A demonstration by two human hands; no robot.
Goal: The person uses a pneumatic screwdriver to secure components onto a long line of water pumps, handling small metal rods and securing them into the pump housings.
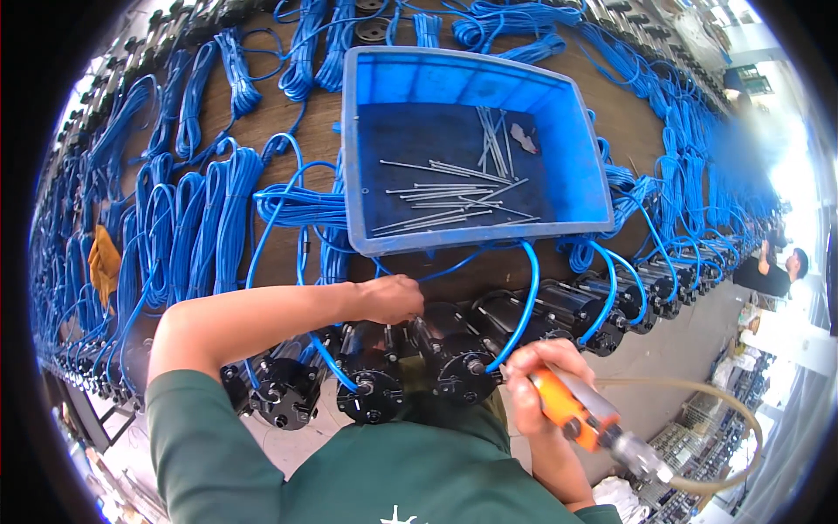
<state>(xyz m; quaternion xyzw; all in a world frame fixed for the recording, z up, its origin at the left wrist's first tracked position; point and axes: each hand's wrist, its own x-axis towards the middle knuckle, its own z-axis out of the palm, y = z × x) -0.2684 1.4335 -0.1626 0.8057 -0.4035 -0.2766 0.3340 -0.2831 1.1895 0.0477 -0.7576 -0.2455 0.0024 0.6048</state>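
Observation:
My right hand [534, 384] is wrapped round an orange and grey air tool [572, 409], whose hose end points to the lower right. Its working end is hidden by the hand. My left hand [394, 299] is curled over the table's near edge, fingers closed and pointing down, beside a black cylindrical motor [463, 377] with a blue cable. What those fingers hold, if anything, is hidden. Another black motor [371, 397] lies just left of it. Beyond my hands, a blue plastic bin [476, 234] holds long thin metal bolts [449, 194] and a scrap of pale material.
Coiled blue cables [231, 210] cover much of the brown table [327, 118]. Black motors line its near edge. A tan air hose [752, 437] loops at the right. An orange cloth [103, 262] lies at the left. Another person [777, 272] is at the far right.

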